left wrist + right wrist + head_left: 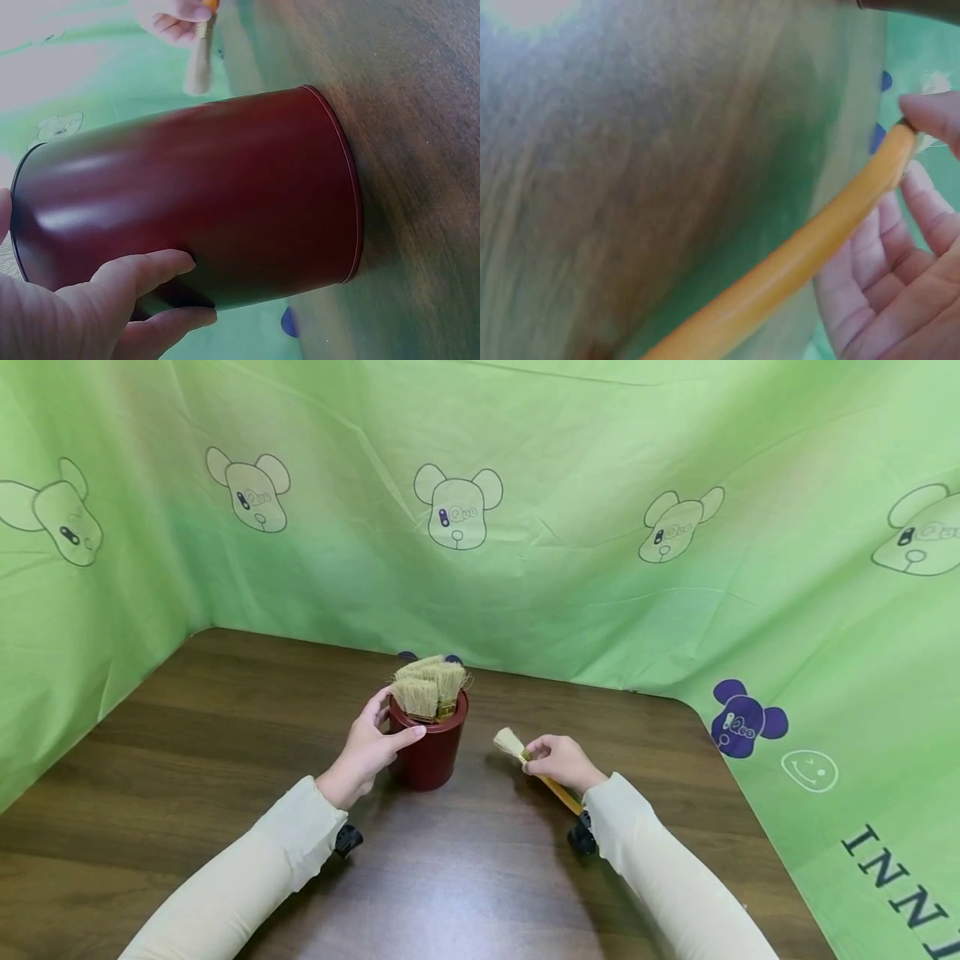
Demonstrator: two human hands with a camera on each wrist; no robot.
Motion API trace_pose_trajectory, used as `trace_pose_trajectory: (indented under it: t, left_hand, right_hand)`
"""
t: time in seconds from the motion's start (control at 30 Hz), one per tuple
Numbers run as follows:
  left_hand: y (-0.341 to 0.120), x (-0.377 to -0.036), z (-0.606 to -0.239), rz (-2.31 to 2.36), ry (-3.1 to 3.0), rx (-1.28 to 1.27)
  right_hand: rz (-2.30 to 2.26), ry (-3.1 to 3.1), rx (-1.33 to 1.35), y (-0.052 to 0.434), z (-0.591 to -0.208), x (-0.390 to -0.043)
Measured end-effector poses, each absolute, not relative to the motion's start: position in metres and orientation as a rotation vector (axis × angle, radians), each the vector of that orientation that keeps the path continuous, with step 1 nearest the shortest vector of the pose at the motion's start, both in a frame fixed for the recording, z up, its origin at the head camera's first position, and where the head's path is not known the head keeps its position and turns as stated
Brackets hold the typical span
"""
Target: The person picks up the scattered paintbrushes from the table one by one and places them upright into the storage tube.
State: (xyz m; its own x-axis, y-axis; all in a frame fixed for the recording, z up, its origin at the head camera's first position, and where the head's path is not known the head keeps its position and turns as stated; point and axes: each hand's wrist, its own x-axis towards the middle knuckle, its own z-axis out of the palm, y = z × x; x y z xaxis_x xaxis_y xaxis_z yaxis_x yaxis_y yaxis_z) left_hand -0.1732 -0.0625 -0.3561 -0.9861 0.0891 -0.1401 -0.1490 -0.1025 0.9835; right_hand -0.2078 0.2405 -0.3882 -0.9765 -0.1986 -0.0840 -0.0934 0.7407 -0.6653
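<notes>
A dark red cylindrical holder (pixel 426 760) stands upright on the table, with several pale-bristled brushes (pixel 431 685) in it, bristles up. My left hand (pixel 372 745) grips the holder near its rim, thumb across the front. The left wrist view shows fingers (pixel 161 270) curved along the red wall (pixel 225 180). To the right of the holder, my right hand (pixel 558 762) pinches another brush (pixel 512 743) close to its metal band. Its bristles point up and left toward the holder, apart from it. The orange-yellow handle (pixel 802 255) slants down beneath my wrist.
The brown wooden table (pixel 187 760) extends around both hands. A green cloth (pixel 540 585) printed with mouse faces hangs behind and along both sides. Black wrist cameras (pixel 347 841) are strapped under the sleeves.
</notes>
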Motion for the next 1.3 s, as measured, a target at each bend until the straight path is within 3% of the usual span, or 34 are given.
trace_pose_trajectory:
  t: [0.4,0.83,1.03,1.3]
  left_hand:
    - [-0.063,-0.172,-0.356,2.223,1.996,-0.061]
    - [-0.063,-0.169,-0.355,2.203,2.003,-0.063]
    - [-0.062,-0.170,-0.355,2.210,1.993,-0.067]
    - [-0.062,-0.171,-0.355,2.218,1.987,-0.052]
  right_hand:
    - [-1.554,2.694,-0.262,0.238,-0.341,-0.215]
    - [-2.292,2.325,-0.275,0.190,-0.270,-0.219]
    - [-2.546,2.012,-0.389,0.171,-0.259,-0.217]
    - [-2.543,1.940,-0.450,0.151,-0.260,-0.214]
